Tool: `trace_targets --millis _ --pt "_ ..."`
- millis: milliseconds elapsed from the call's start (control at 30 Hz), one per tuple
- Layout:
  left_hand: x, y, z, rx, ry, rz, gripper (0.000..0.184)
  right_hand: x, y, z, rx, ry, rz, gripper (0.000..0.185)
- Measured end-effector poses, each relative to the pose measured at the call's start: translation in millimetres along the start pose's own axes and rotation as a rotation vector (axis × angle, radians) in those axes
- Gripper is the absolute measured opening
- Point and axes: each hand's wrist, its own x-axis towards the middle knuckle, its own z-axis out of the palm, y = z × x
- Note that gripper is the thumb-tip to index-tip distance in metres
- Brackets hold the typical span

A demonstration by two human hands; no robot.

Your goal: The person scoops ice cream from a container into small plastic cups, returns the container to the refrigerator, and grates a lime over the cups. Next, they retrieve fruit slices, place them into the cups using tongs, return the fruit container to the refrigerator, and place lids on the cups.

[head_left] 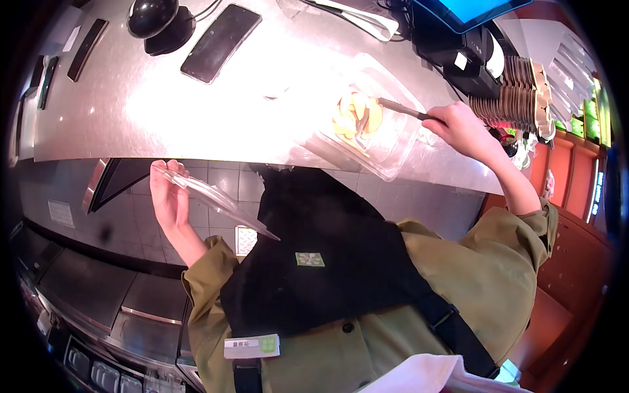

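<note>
My right hand is closed round the dark handle of a utensil, whose far end reaches the yellow sliced pieces. Those pieces lie in a clear plastic container close to the counter's front edge. At the left, just beyond that edge, my left hand pinches a clear plastic lid, which hangs tilted in front of the black apron. Glare hides some of the container's outline and the utensil's tip.
A phone and a black rounded device sit on the metal counter. At the back right are a screen, black machines and stacked brown cups. Dark kitchen units stand at the lower left.
</note>
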Motion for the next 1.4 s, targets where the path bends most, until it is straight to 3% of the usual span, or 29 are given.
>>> trace_targets --millis 167,233,300,433,633,833,1033,1233,1400 --pt "0.3 -2.3 -3.3 -0.051 -0.034 -0.005 0.016 -9.8 -9.8 -40.0 0.168 -0.06 0.184 0.02" --pt "-0.6 -2.4 -8.6 -0.062 -0.05 0.0 0.016 -10.7 -22.4 -50.1 0.257 0.128 0.194 0.021" --pt "-0.4 -2.3 -5.0 -0.078 -0.037 -0.009 0.016 3.5 -26.7 -47.5 0.192 0.297 0.087 0.024" --pt "0.5 -3.3 -4.8 -0.08 -0.024 0.006 0.016 74.3 -32.0 -11.7 -0.066 0.593 -0.42 0.025" --pt "-9.8 4.4 -9.7 -0.085 -0.011 0.051 0.015 136.1 -27.7 8.7 -0.168 0.587 -0.658 0.025" --pt "-17.4 -0.3 -7.3 -0.001 0.223 0.086 0.014 172.8 -4.1 7.9 -0.224 0.485 -0.829 0.027" --pt "-11.4 2.0 -10.1 -0.043 0.105 0.086 0.012 204.4 2.5 9.3 -0.191 0.515 -1.058 0.03" --pt "-8.1 5.6 3.6 0.083 0.229 0.072 0.017 223.8 9.9 10.5 -0.311 0.362 -1.055 0.034" --pt "-11.1 1.7 -1.0 0.085 0.215 0.098 0.017 244.4 17.7 11.8 -0.312 0.297 -1.097 0.034"
